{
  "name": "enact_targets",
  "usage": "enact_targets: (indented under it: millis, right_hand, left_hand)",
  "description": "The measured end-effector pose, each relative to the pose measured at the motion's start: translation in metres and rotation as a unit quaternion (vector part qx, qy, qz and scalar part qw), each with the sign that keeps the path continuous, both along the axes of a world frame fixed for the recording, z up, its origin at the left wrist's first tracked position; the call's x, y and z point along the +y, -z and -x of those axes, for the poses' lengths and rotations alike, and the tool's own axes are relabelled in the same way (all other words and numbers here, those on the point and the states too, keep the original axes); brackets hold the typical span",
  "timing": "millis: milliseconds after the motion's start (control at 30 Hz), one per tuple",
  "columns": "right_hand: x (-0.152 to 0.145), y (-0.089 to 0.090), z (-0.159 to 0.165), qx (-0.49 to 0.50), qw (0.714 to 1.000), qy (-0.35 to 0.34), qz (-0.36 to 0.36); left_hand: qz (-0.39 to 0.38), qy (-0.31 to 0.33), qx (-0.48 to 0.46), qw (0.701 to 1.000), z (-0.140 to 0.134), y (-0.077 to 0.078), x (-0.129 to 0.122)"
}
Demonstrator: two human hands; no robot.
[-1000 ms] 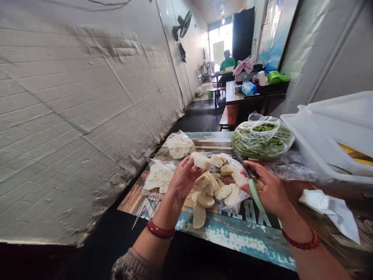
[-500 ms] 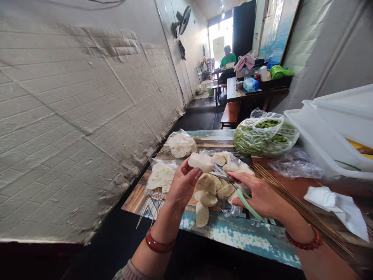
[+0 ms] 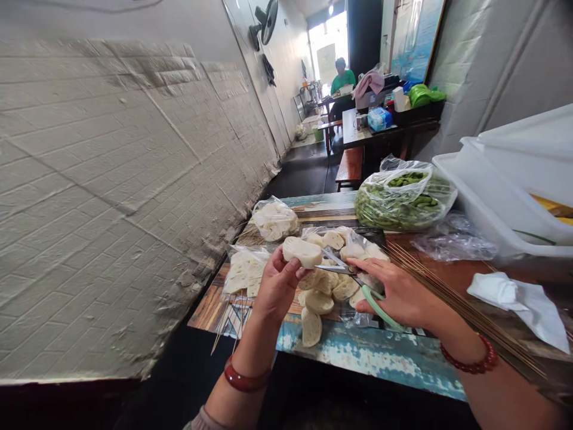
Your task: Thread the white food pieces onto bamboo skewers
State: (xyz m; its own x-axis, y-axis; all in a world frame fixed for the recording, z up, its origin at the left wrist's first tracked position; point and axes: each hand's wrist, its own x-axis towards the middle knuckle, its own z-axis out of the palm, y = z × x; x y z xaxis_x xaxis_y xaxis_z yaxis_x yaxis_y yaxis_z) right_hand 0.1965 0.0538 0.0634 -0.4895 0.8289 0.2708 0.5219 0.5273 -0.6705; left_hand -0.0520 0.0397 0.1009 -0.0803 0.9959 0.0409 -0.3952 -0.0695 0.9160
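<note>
Between the thumb and fingers of my left hand (image 3: 280, 280) is a thick, pale, rounded slice of spongy food (image 3: 302, 252), raised above the table. My right hand (image 3: 396, 292) grips a pair of scissors (image 3: 376, 307) with light green handles. Its blades are parted and point left, their tips close to the slice's right end; whether they touch it I cannot tell. Below them lies a pile of cut pale slices (image 3: 319, 301), partly hidden by the blades and my hands. More of the food sits in an opened plastic bag (image 3: 333, 239) just behind.
Two more plastic bags of pale pieces (image 3: 275, 220) (image 3: 245, 272) lie at the left. A bag of green pods (image 3: 405, 200) stands behind right, near white tubs (image 3: 496, 209). Thin skewers (image 3: 430, 275) and a crumpled tissue (image 3: 514, 304) lie right. A person (image 3: 343, 80) sits far back.
The held slice has turned so its broad, rounded side shows more, and the scissor blades look more widely parted. The whole view has shifted slightly.
</note>
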Motion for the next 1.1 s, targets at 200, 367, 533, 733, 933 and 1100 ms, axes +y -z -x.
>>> enact_targets:
  millis: [200,367,533,733,933,1100]
  right_hand:
    - [0.000,0.002,-0.001,-0.006,1.000,-0.010,-0.012]
    - [0.001,0.003,-0.001,-0.021,1.000,-0.012,-0.013]
    - [0.000,0.001,-0.003,-0.011,1.000,-0.012,-0.026]
    - [-0.001,-0.004,-0.003,-0.021,1.000,-0.017,-0.007]
    - [-0.003,-0.006,-0.002,-0.008,0.999,-0.037,0.033]
    - [-0.005,-0.004,-0.002,-0.016,0.997,-0.046,0.063]
  left_hand:
    - [0.001,-0.006,0.039,0.999,-0.004,0.001,0.000]
    - [-0.006,-0.004,0.032,0.999,-0.009,0.002,-0.001]
    - [-0.001,-0.015,0.048,0.999,-0.011,0.002,-0.003]
    - [0.000,-0.025,0.072,0.997,-0.010,0.003,-0.003]
    - [-0.001,0.001,0.048,0.999,-0.013,0.003,-0.004]
    - [0.019,-0.014,0.037,0.999,-0.017,0.000,-0.003]
